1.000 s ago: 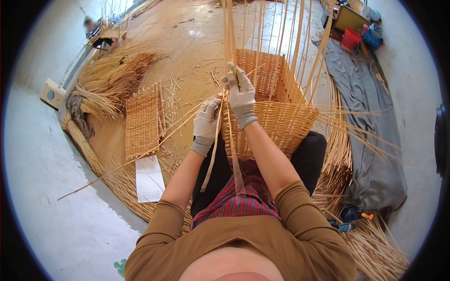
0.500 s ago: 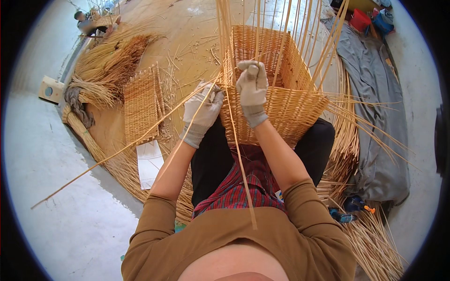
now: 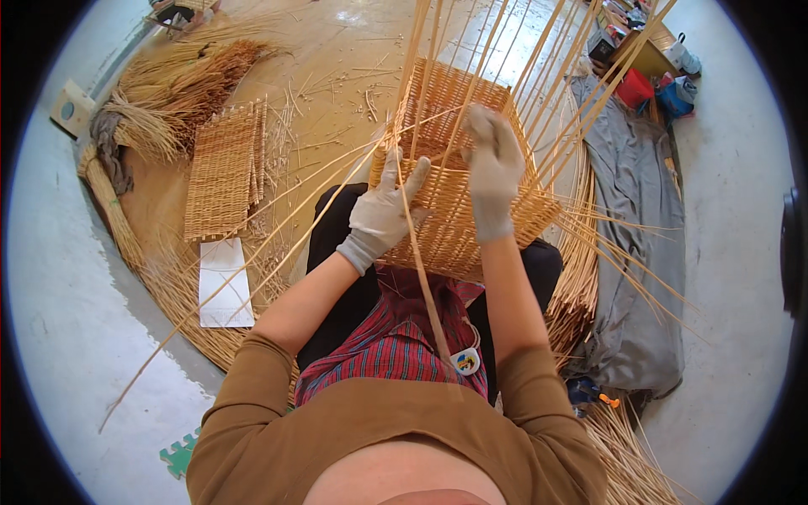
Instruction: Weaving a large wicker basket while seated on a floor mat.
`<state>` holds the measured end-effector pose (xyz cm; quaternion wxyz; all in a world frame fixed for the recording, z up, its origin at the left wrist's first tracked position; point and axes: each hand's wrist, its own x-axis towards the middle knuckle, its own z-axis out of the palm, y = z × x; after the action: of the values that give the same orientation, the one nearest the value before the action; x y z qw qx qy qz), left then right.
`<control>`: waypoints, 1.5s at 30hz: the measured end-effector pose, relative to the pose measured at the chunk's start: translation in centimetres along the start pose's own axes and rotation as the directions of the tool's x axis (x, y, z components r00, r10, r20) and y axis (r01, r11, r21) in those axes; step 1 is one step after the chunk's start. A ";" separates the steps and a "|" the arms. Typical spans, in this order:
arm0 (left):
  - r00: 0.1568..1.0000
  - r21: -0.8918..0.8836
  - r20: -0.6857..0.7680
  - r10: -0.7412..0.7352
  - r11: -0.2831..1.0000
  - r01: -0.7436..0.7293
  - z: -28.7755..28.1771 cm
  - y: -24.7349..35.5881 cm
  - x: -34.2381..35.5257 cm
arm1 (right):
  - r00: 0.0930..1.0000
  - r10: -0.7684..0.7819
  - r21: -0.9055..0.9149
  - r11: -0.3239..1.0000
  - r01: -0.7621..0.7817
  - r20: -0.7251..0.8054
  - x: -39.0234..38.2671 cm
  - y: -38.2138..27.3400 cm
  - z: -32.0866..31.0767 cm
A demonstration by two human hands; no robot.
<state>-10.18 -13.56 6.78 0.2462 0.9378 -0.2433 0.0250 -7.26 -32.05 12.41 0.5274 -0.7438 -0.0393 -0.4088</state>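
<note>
Two hands in pale knitted gloves attend an open, box-shaped basket of golden-tan wicker (image 3: 450, 215), which sits on the lap between two black-trousered knees, presumably so that the legs brace it and neither hand need bear its weight. The left hand (image 3: 383, 212) lies at the left end of the basket's near wall, apparently to steady that corner; its thumb and forefinger stand wide in a V. A long, flat, pale-tan strip (image 3: 426, 286) passes beside them and hangs in front of the basket; whether it is pinched cannot be told. The right hand (image 3: 494, 172) is raised at the near rim of the basket; its blurred fingers seem curled, and what they hold, if anything, cannot be told. Tall, slender tan rods (image 3: 415, 46) rise from the basket, their gaps giving the hands room. Left of the basket, a long thin tan rod (image 3: 172, 332) trails free, probably too long for the lap; beyond it lie flat, rectangular woven wicker panels (image 3: 223, 172), clear of the hands
</note>
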 end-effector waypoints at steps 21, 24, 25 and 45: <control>0.937 0.236 -0.225 0.268 0.948 -0.215 3.7 8.3 3.7 | 0.948 0.028 0.163 0.986 0.025 -0.316 -2.8 2.5 -12.9; 0.774 0.242 -0.403 0.489 0.872 -0.425 3.9 11.8 4.6 | 0.926 0.290 -0.101 0.942 -0.321 -0.243 -6.8 4.4 -19.1; 0.823 0.155 -0.330 0.461 0.887 -0.435 3.6 13.9 4.7 | 0.986 0.005 -0.539 0.837 -0.096 -0.168 -5.5 3.0 -19.2; 0.948 0.086 0.308 0.083 0.990 -0.115 4.8 18.1 8.6 | 0.993 0.093 -0.930 0.365 0.040 0.079 1.1 3.6 -19.3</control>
<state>-11.40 -33.39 12.17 0.1554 0.9286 -0.3235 -0.0947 -15.73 -49.75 12.53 0.0202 -0.9347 0.1788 -0.3066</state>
